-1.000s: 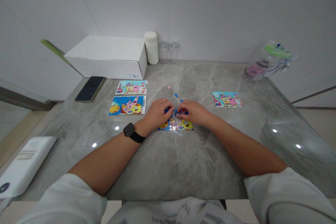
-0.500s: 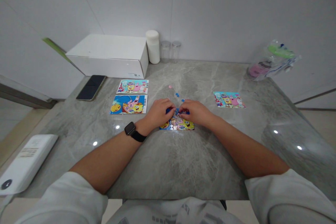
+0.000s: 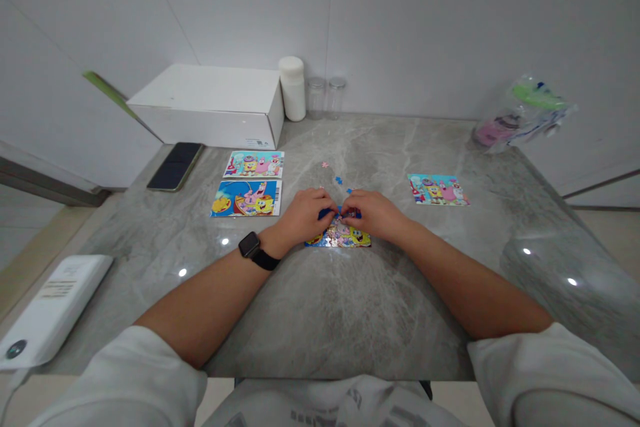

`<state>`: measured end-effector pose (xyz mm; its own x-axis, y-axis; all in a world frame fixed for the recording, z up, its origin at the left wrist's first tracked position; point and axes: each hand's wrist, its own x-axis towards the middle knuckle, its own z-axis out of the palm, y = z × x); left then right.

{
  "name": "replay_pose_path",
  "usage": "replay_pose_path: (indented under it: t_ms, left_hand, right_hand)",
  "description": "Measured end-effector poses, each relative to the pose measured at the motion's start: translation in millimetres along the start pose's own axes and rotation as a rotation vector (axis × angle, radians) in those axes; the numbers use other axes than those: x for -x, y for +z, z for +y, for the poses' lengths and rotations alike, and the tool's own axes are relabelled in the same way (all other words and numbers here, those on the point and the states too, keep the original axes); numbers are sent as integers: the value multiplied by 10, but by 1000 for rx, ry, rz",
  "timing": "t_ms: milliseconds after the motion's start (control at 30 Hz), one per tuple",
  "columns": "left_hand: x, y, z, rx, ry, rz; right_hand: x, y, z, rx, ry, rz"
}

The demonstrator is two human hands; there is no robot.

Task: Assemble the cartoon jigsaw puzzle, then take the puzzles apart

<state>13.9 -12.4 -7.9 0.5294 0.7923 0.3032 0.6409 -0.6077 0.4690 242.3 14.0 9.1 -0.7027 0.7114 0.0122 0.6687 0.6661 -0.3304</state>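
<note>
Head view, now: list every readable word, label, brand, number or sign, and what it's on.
No text is legible.
White box: small label on the front, too small.
White device: printed lines and a round mark, too blurred.
Blue picture card and left light-blue picture card: barcode-like strips on their right edges, too small.
Shirt: gray print, unreadable.

The puzzle (image 3: 340,235) mixes blue, pink and yellow; the bench (image 3: 345,320) is grey with pale veining, the watch (image 3: 256,251) black, the box (image 3: 210,95) plain white.
</note>
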Motion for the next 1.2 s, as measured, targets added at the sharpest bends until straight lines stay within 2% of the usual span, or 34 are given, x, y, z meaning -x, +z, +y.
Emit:
replay_pose_path:
  t_ms: [400,733,933,1033,1200]
  left_hand:
    - [19,-39,9,-50,19,-51]
    - [19,-44,24,-28,3,-65]
    - [11,-19,3,16,7,-55]
    - [-1,-35,-46,88,-39,59]
    - [-23,-62,-232,282,-277,454]
  right_hand:
    - [16,-158,54,15,76,36]
    - [16,-190,56,-3,144,84]
    - [-6,-169,205,-38,211,200]
    - [-19,-142,330,-38,266,287]
    - [-28,-53,538,-41,298,349]
